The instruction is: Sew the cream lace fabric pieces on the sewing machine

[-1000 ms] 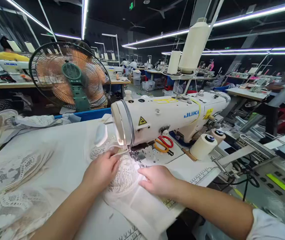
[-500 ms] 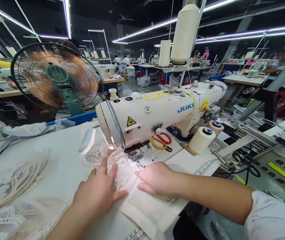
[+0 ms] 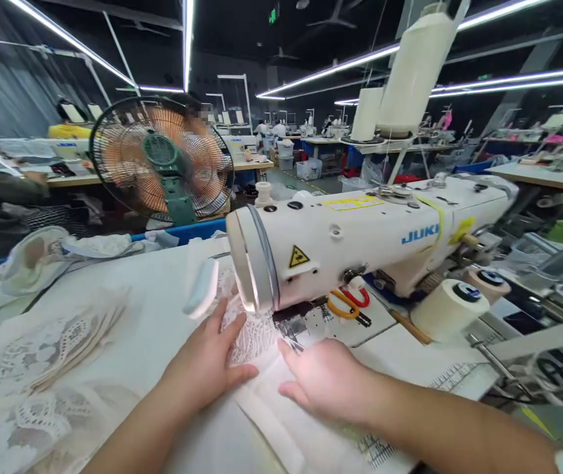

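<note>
Under the needle end of the white sewing machine (image 3: 330, 253) lies a white lace piece (image 3: 254, 339), joined to or lying against plain pale fabric (image 3: 266, 411) in front. My left hand (image 3: 207, 359) rests on the lace's left side, fingers spread flat. My right hand (image 3: 328, 378) presses on the fabric's right side near the presser foot (image 3: 294, 327). Its index finger and thumb point left, slightly apart; the other fingers curl out of sight. A thin metal sliver (image 3: 295, 343) shows beside the index finger; I cannot tell whether the hand holds it.
Stacked lace pieces (image 3: 49, 349) lie at left. Scissors with orange and red handles (image 3: 345, 304) rest on the machine bed, near a wooden-handled tool (image 3: 409, 326) and thread cones (image 3: 452, 309). A green fan (image 3: 162, 161) stands behind. A long white lamp (image 3: 202, 289) hangs beside the machine head.
The view has turned left, so the machine appears farther right. The lace has shifted a little toward the machine head, and both hands remain on the material.
</note>
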{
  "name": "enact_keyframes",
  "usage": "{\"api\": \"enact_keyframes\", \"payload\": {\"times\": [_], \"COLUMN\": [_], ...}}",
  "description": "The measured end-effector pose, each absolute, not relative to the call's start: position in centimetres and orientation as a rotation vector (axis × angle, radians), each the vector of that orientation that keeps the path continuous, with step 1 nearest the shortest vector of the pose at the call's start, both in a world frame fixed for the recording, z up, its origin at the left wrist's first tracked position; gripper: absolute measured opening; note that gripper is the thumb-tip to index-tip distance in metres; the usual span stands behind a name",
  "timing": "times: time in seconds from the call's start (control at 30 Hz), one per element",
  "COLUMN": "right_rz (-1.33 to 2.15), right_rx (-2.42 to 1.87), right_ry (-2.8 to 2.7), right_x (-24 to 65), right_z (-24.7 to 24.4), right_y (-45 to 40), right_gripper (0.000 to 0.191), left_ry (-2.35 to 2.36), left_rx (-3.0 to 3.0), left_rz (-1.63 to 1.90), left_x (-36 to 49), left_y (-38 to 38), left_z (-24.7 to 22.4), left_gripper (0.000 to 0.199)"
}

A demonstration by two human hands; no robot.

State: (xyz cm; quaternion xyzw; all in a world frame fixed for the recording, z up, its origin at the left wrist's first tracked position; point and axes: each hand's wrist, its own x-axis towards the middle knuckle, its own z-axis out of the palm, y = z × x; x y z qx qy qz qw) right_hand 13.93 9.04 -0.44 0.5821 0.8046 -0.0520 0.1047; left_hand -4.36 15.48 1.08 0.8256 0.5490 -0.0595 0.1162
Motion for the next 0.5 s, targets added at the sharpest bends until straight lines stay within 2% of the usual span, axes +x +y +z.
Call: {"api": "enact_keyframes", "payload": {"times": [0.13, 0.3, 0.43, 0.5], "right_rz": [-0.128, -0.101, -0.127, -0.121], "right_rx": [1.711, 1.251, 1.053, 1.032], "right_ry": [2.543, 3.185, 3.24, 3.249], "right_x": [14.7, 15.8, 15.6, 15.4], "right_z": [-1.5, -0.9, -0.9, -1.0], "right_y": [8.3, 6.8, 6.4, 6.5], "right_gripper": [0.061, 0.04, 0.024, 0.027], "left_ry": [1.565, 1.561, 1.495, 1.507], "left_rx": [2.364, 2.421, 2.479, 2.477], "left_rz": [-0.068, -0.046, 0.019, 0.028], "left_x": [-4.7, -4.7, -4.9, -5.0], "left_y": [16.2, 16.4, 16.6, 16.7], "left_z": [0.7, 0.3, -0.1, -0.3], "left_gripper": [0.074, 0.066, 0.058, 0.057]}}
